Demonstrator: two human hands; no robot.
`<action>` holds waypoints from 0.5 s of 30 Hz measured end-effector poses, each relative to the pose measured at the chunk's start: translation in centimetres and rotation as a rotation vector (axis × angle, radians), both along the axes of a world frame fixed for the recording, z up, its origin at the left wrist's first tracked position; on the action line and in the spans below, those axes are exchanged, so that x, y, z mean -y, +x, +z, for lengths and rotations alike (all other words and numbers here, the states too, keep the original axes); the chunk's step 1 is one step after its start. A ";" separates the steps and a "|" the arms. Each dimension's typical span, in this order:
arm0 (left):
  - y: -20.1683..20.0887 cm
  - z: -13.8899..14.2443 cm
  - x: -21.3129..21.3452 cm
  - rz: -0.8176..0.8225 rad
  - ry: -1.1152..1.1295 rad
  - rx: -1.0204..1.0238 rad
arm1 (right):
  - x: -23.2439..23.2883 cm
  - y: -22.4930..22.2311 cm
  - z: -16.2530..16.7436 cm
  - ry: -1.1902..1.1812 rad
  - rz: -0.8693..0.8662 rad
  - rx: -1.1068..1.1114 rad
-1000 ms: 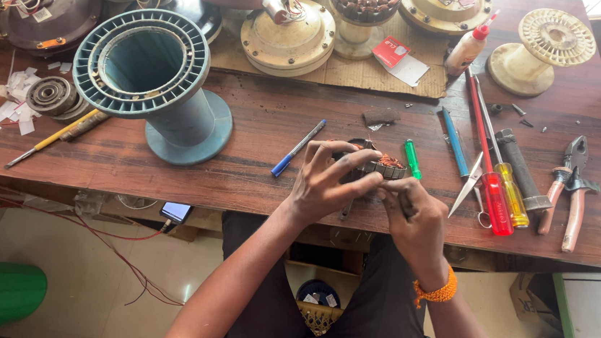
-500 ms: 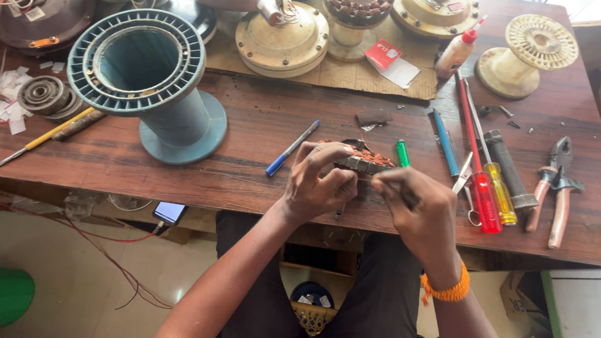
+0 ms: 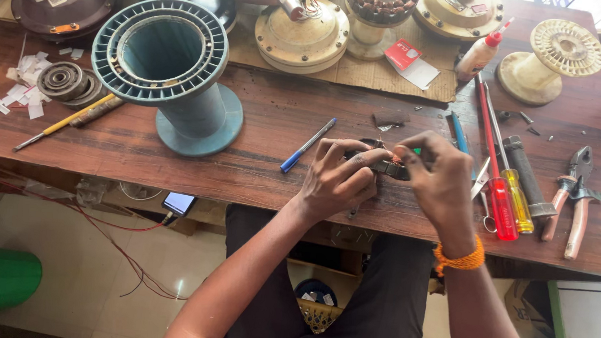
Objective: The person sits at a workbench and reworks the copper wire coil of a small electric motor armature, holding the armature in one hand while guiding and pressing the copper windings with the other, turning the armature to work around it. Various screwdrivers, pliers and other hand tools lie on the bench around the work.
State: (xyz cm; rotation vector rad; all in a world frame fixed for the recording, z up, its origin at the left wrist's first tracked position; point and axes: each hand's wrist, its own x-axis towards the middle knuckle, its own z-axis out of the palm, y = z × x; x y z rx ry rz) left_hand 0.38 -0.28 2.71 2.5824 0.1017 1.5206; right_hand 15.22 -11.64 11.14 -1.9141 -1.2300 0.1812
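Dark, scuffed wood is making up the workbench (image 3: 171, 158), and near its front edge both hands are closing around a small dark metal part (image 3: 388, 166) with a touch of copper showing; most of it is hidden under the fingers. The left hand (image 3: 336, 176) is gripping it from the left with curled fingers, and the right hand (image 3: 441, 178), an orange band at its wrist, is pinching it from the right.

Just left of the hands a blue pen (image 3: 308, 145) is lying at a slant. Close on the right, a red-handled screwdriver (image 3: 492, 168), a yellow-handled screwdriver (image 3: 510, 176) and a black-gripped tool (image 3: 528, 178) are lying side by side, crowding that flank, with pliers (image 3: 577, 197) further out near the bench's right edge. A tall teal plastic bobbin (image 3: 171, 71), ribbed at its rim, is standing well to the left, leaving bare wood between it and the hands. Behind, round cream motor housings (image 3: 301, 35) are sitting on brown cardboard (image 3: 366, 77), beside a cream spool (image 3: 553, 60). Far left, a thin yellow screwdriver (image 3: 65, 123) and paper scraps (image 3: 21, 90) are lying.
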 end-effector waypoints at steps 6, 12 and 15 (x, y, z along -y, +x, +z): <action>-0.1 0.7 -0.1 -0.083 -0.077 0.038 | 3.4 -0.2 -0.5 -0.067 -0.079 -0.041; 0.2 0.4 -0.2 -0.095 -0.069 0.043 | 4.3 -1.7 -3.9 0.180 0.038 0.084; 0.1 -0.3 -0.2 -0.008 0.043 0.009 | 4.2 -1.5 -6.1 0.245 0.064 0.128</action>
